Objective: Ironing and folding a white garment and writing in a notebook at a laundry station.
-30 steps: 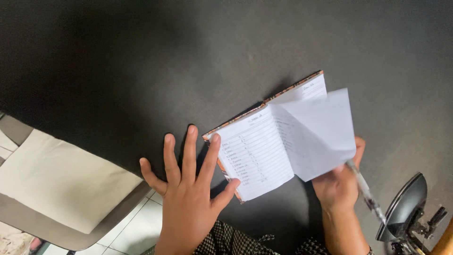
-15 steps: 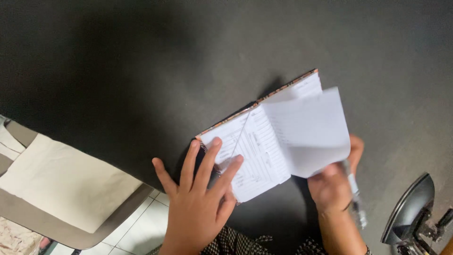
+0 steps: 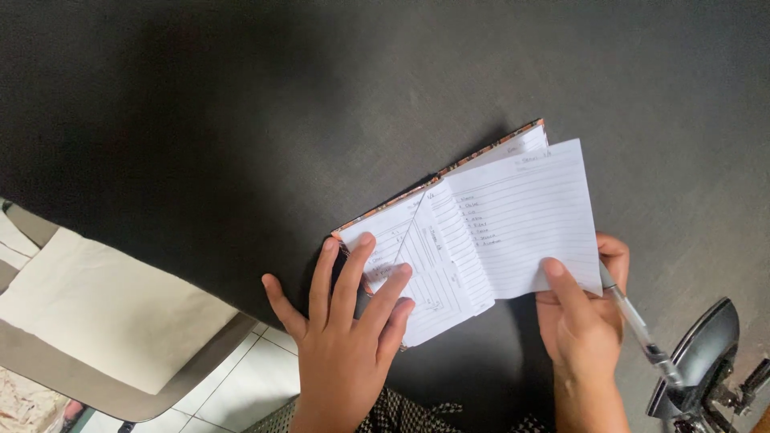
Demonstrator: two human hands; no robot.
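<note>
The notebook (image 3: 449, 240) is now pinned flatter by the spread left hand (image 3: 345, 337); a lined page (image 3: 521, 216), lowered since, is pinched by the right hand (image 3: 581, 317), which also grips a pen (image 3: 638, 325).

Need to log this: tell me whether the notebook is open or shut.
Open: the notebook lies spread on the table, the right hand lifting a page.

Notebooks (image 3: 473, 232) — one, small, open, lined pages, patterned cover edge. Pens (image 3: 638, 329) — one, clear-barrelled. Hands — two: left hand (image 3: 345, 337), right hand (image 3: 581, 317). Dark bench (image 3: 241, 120) — one. Cushioned chairs (image 3: 96, 321) — one, beige seat. Clothes irons (image 3: 702, 361) — one, partly in view.
</note>
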